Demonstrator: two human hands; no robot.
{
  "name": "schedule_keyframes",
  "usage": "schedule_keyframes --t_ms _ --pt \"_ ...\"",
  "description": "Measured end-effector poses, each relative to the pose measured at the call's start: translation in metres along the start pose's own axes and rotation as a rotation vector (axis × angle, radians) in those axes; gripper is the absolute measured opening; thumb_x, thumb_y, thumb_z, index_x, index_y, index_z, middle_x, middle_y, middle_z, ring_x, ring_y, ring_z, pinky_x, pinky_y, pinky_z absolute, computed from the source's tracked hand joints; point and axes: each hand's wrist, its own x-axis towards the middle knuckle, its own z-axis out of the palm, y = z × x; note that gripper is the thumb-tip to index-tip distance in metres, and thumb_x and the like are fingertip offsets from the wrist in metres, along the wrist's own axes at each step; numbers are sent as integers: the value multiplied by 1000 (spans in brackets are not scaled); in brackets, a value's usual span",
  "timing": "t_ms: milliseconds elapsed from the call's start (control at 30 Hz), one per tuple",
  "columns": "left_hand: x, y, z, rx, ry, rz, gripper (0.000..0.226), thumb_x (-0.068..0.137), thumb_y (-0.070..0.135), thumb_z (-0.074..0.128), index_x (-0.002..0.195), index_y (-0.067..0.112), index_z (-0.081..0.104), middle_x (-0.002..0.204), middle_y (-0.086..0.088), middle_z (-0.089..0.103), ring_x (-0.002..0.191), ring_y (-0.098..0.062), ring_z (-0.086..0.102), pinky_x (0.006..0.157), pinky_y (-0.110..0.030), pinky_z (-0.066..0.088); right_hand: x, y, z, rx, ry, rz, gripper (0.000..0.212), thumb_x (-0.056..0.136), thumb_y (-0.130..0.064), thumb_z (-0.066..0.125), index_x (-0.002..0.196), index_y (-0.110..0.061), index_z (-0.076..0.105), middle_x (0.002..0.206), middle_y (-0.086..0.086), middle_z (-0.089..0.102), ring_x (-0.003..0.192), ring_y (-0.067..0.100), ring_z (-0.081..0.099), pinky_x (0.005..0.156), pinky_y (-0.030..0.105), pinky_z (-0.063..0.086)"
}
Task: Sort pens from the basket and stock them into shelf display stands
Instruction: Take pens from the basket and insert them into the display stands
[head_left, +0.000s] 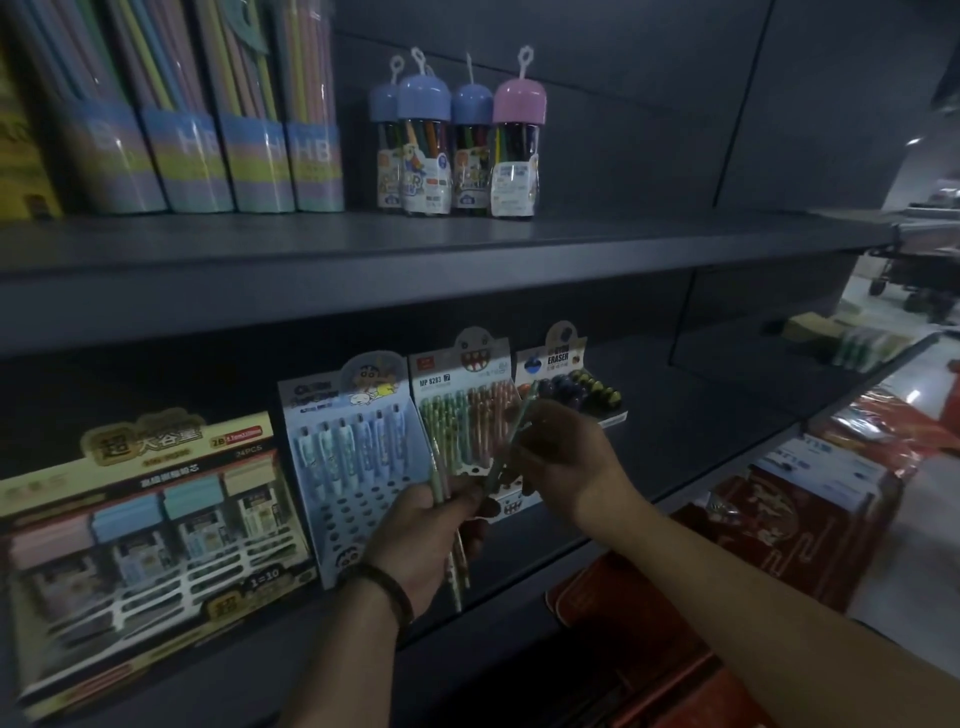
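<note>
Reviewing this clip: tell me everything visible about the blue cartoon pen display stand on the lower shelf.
The blue cartoon pen display stand looks like printed cardboard: a pale blue header card with cartoon characters and a sloping white face punched with rows of round holes. Six blue-patterned pens stand upright in its back row; the many holes in front show no pens. It sits on the lower shelf, between a lead-refill box and a stand of green and orange pens. The left hand, gripping a bundle of pens, hides part of its lower right face; contact is unclear.

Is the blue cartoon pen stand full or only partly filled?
Partly filled. The blue cartoon pen stand holds one back row of pens; the holes in front are empty.
</note>
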Motion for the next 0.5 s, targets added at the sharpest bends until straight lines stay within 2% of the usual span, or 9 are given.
schedule_keyframes --t_ms 67,200,267,333,367,433,500 --pt "2 0 -1 14 21 1 13 99 7 60 105 0 69 80 -10 71 63 -16 59 55 -27 48 4 -1 1 -13 64 20 20 100 -12 69 88 3 62 72 15 66 62 20 63 58 38 54" --pt "7 1 -7 29 43 -19 16 102 12 56 107 6 70 86 -10 76 66 -18 65 55 -28 52 13 -1 2 47 132 45 29 104 -13 63 82 6 61 68 11 68 60 21 65 63 41 59" --pt "12 2 -15 59 54 -33 22 106 19 51 109 9 69 76 -8 71 60 -20 59 51 -29 50 21 1 1 14 166 35 26 105 -13 60 84 2 62 69 10 68 62 23 67 64 45 61" --pt "14 4 -22 94 65 -41 26 107 24 48 103 5 66 60 -2 49 51 -16 42 48 -27 39 32 7 3 -90 207 -4 14 105 -12 60 93 -9 66 71 4 71 63 20 70 65 51 61" --pt "15 6 -24 90 68 -55 28 106 26 49 94 4 61 59 0 39 49 -15 34 49 -27 35 37 10 5 -164 227 -23 6 104 -14 62 104 -16 67 71 0 72 63 16 71 65 50 61" --pt "21 10 -26 46 98 -110 34 106 28 50 77 10 50 57 -1 33 46 -15 30 51 -27 32 47 14 11 -288 274 -35 24 102 -20 66 126 -22 64 71 -3 74 62 6 71 66 44 63" --pt "27 9 -26 16 146 -158 34 106 18 46 73 11 47 54 -5 38 45 -17 33 53 -28 32 53 15 18 -337 271 -62 32 101 -23 69 132 -22 60 70 -2 73 61 4 70 63 38 63"
